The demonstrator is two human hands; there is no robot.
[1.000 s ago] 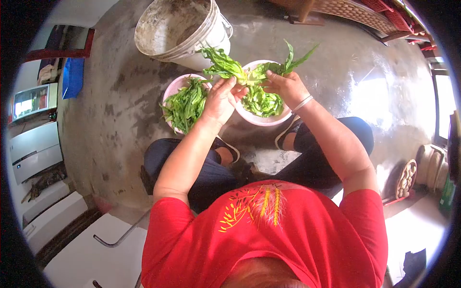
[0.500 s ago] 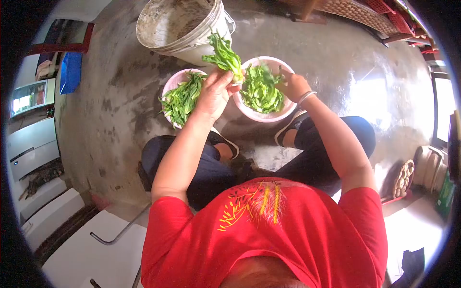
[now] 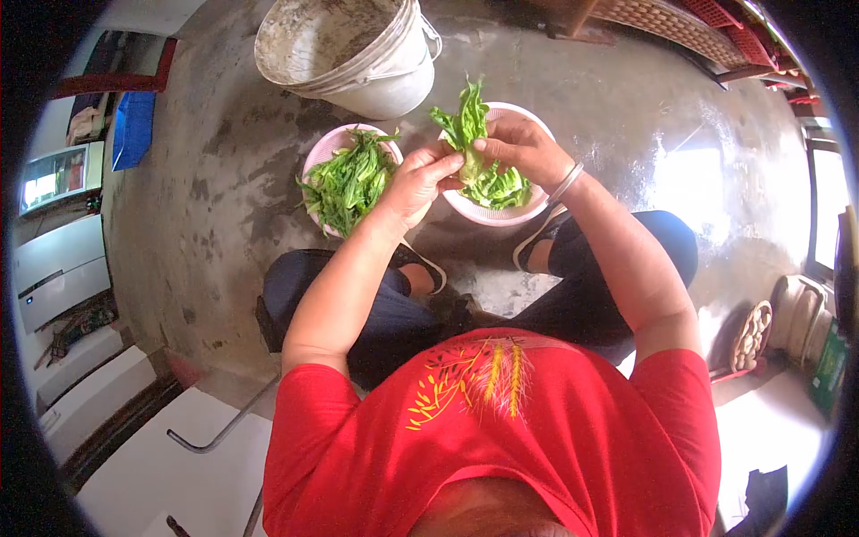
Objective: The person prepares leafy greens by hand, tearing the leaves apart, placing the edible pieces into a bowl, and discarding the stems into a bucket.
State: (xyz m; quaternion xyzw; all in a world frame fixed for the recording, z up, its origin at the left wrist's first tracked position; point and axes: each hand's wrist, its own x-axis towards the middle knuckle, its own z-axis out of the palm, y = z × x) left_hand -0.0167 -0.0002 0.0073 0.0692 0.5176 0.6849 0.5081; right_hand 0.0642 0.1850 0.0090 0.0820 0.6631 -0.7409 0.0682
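A head of leafy green lettuce [image 3: 466,121] is upright between my hands, leaves pointing away from me. My left hand [image 3: 425,182] grips its pale base from the left. From the right, my right hand [image 3: 526,154] pinches at the lettuce with thumb and fingers, a bracelet at its wrist. Below them, the right pink basket [image 3: 501,217] holds loose torn leaves [image 3: 501,188], partly hidden by my hands. To the left stands another pink basket [image 3: 315,159], heaped with darker, narrower greens [image 3: 344,183].
A dirty white bucket [image 3: 394,85] leans tilted beyond the baskets, its mouth toward the left. My shoes and bent knees flank the baskets on the concrete floor [image 3: 215,179]. At far left is a blue bag [image 3: 133,130]; wicker furniture [image 3: 662,31] stands at upper right.
The lettuce has moved right and is held over the right basket. My right hand has come up from that basket's leaves to the lettuce in my left hand.
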